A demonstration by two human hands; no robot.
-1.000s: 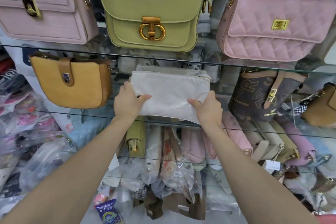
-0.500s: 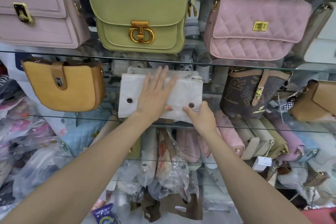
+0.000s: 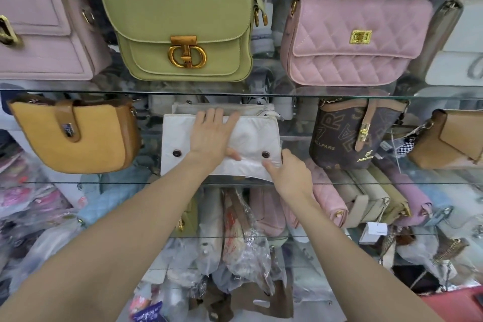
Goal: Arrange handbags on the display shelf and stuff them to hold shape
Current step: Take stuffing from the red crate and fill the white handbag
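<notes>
In the head view, the white handbag (image 3: pixel 222 149) stands on the glass display shelf (image 3: pixel 78 182), between the mustard bag (image 3: pixel 75 136) to its left and the brown monogram bag (image 3: pixel 352 133) to its right. The left hand (image 3: pixel 211 136) lies flat on the white handbag's front, fingers (image 3: pixel 219 117) straight and slightly spread, apparently pressing it into shape. The right hand (image 3: pixel 287 172) pinches the white handbag's lower right corner, probably steadying it upright.
</notes>
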